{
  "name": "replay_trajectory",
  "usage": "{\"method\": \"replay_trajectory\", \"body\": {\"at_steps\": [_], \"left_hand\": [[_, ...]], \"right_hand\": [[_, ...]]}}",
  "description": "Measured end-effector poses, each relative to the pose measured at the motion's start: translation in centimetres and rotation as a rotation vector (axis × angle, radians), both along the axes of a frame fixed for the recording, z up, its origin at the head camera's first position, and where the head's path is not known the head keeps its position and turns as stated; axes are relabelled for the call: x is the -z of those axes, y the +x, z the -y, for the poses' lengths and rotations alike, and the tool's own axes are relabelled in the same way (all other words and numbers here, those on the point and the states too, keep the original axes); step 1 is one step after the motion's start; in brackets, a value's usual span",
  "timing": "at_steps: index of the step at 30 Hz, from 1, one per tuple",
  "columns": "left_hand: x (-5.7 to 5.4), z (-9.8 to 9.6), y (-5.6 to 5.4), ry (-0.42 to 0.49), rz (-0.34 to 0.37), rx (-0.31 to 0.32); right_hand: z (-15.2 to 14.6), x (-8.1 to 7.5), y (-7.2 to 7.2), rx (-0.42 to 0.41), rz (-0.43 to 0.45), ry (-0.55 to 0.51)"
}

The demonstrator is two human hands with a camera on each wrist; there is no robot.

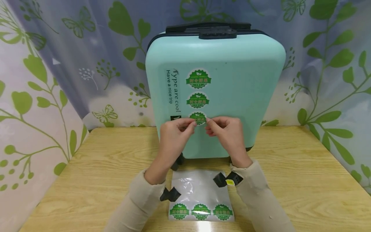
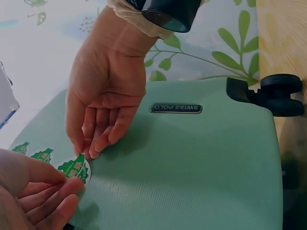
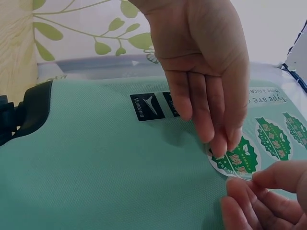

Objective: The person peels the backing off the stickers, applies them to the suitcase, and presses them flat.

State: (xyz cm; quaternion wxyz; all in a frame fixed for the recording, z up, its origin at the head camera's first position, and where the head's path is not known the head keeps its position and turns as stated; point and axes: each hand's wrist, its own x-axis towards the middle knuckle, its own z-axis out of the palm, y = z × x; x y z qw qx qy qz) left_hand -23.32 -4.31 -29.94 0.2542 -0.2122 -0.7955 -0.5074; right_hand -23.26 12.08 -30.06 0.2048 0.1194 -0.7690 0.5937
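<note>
A mint-green suitcase (image 1: 232,83) stands upright on the table, its front towards me. Down its left half runs a column of round green stickers with scalloped edges: a top sticker (image 1: 198,79), a middle sticker (image 1: 197,100) and a lowest sticker (image 1: 198,118). My left hand (image 1: 176,132) pinches the left edge of the lowest one between thumb and finger. At its opposite edge my right hand (image 1: 230,133) pinches too. In the left wrist view that sticker (image 2: 74,167) lies close against the shell, partly hidden by fingers; whether all of it touches cannot be told.
On the wooden table (image 1: 116,167) in front of the suitcase lies a shiny sticker sheet (image 1: 200,187), with three green stickers along its near edge. A patterned curtain (image 1: 110,64) hangs behind. Black wheels (image 2: 280,93) stick out from the suitcase's bottom.
</note>
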Motion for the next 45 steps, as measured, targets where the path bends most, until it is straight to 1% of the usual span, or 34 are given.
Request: {"method": "replay_trajectory", "body": {"at_steps": [8, 11, 17, 22, 25, 32, 45], "left_hand": [[-0.6, -0.6, -0.1, -0.031, 0.032, 0.008], [-0.7, -0.8, -0.1, -0.025, 0.038, 0.016], [-0.9, -1.2, -0.2, -0.004, 0.031, 0.026], [-1.1, -1.3, -0.1, 0.004, 0.019, 0.017], [-1.2, -1.4, 0.0, 0.005, 0.027, 0.014], [-1.4, -1.6, -0.1, 0.024, 0.024, 0.033], [-1.5, -2.0, -0.1, 0.018, 0.029, 0.036]], "right_hand": [[-0.3, 0.0, -0.1, -0.012, 0.018, 0.004], [-0.4, 0.0, 0.0, -0.016, 0.022, 0.01], [-0.3, -0.2, 0.0, -0.028, 0.029, 0.021], [-0.3, -0.3, 0.1, -0.041, 0.025, 0.023], [-0.3, -0.3, 0.1, -0.044, 0.028, 0.02], [-0.4, -0.4, 0.1, -0.041, 0.032, 0.026], [-0.7, -0.5, 0.3, -0.048, 0.055, 0.054]]}}
